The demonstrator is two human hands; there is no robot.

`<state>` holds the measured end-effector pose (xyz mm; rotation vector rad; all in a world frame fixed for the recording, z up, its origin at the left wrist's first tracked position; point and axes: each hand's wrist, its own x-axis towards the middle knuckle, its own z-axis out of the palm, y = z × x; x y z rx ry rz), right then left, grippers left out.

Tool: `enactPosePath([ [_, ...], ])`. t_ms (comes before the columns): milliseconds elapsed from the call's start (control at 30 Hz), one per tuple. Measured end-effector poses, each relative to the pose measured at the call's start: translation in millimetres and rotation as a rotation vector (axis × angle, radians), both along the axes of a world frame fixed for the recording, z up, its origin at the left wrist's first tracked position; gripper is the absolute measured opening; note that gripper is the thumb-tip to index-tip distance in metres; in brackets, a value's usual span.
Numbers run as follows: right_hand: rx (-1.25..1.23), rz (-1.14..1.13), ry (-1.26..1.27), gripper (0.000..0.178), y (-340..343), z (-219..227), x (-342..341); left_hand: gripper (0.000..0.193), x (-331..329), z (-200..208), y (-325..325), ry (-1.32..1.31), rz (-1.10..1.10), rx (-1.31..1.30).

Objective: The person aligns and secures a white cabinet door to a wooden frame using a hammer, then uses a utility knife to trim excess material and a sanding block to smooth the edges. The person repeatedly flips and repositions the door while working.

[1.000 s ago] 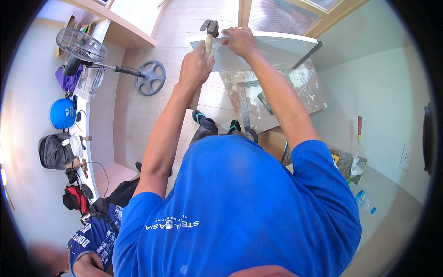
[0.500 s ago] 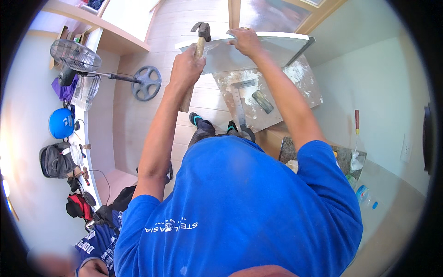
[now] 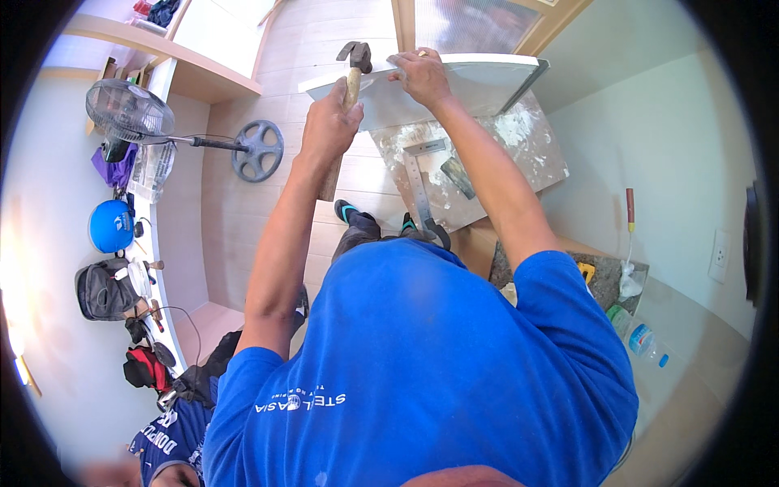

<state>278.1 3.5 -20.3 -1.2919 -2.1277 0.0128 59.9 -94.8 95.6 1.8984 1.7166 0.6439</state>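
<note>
Through the head feed I see that, over the last second, the whole view has swayed a little, and most of the sideways drift comes from that; against the white panel (image 3: 479,88), though, the right hand (image 3: 423,79) now sits slightly farther from the panel's left end. I read that as a small change of hold, with the hammer kept ready, since I see no blow landing. My left hand (image 3: 331,126) is wrapped around the wooden handle of the claw hammer (image 3: 354,81), whose metal head stands up near the panel's upper edge. My right hand grips that edge, thumb on the near face and fingers over the top. The panel stands tilted above a spattered board (image 3: 529,134), where a metal square (image 3: 417,180) lies beside a dark greenish block (image 3: 458,177). The fingertips on the far face are hidden, so I can't tell whether something small is pinched there too, nor whether the left knuckles touch the panel or merely overlap it. The right forearm (image 3: 507,178) covers part of the board and clips the block, the blue shirt (image 3: 438,341) blocks the lower middle, and a co-worker in a navy jersey (image 3: 172,446) is cut off at lower left.
</note>
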Motion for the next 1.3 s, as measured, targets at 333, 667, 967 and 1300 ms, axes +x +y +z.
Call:
enactPosePath([
  [333, -0.02, 0.005, 0.018, 0.031, -4.3, 0.3, -0.9, 0.06, 8.0, 5.1, -2.0, 0.043, -0.049, 0.01],
  [667, -0.119, -0.102, -0.146, 0.039, -1.0, 9.5, 39.9, 0.063, 4.7, 2.7, 4.5, 0.013, -0.059, 0.015],
  [967, -0.154, -0.078, -0.053, 0.037, 0.5, -0.5, 57.1, 0.063, 27.3, -1.7, 8.6, 0.057, -0.081, 0.014],
  [1300, -0.055, -0.08, -0.052, 0.032, -3.6, -5.0, 56.7, 0.061, 33.2, -5.0, 5.5, 0.025, -0.146, 0.01],
])
